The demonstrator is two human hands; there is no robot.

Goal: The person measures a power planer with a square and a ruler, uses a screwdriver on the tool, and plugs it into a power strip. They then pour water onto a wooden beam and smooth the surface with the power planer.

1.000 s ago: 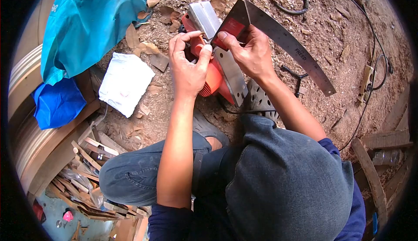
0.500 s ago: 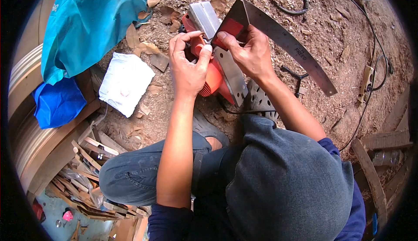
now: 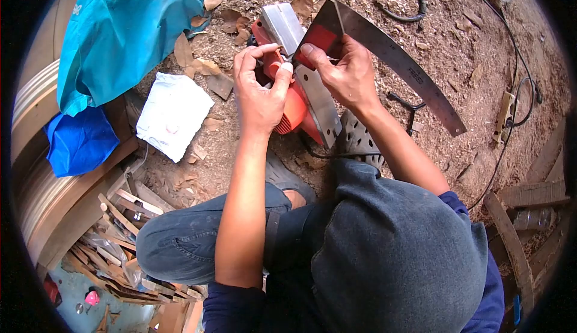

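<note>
An orange-red electric planer [image 3: 291,109] lies bottom-up on the ground in front of me, its bare metal sole plates facing upward. Curled over its middle, near the cutter area, my left hand [image 3: 259,89] grips it with thumb and forefinger at the edge. My right hand [image 3: 347,71] holds an L-shaped metal square [image 3: 399,62] by its red-marked short leg. That leg's lower end overlaps the planer's middle in this view. The square's long blade reaches out to the right past my right wrist.
Sawdust and dry leaves [image 3: 204,67] cover the ground. A white folded cloth [image 3: 173,116], a blue bag [image 3: 83,142] and a teal cloth [image 3: 132,32] sit left. Wood offcuts [image 3: 114,237] pile up lower left. A black cable [image 3: 522,62] runs along the right. A person's head covering [image 3: 402,243] fills the foreground.
</note>
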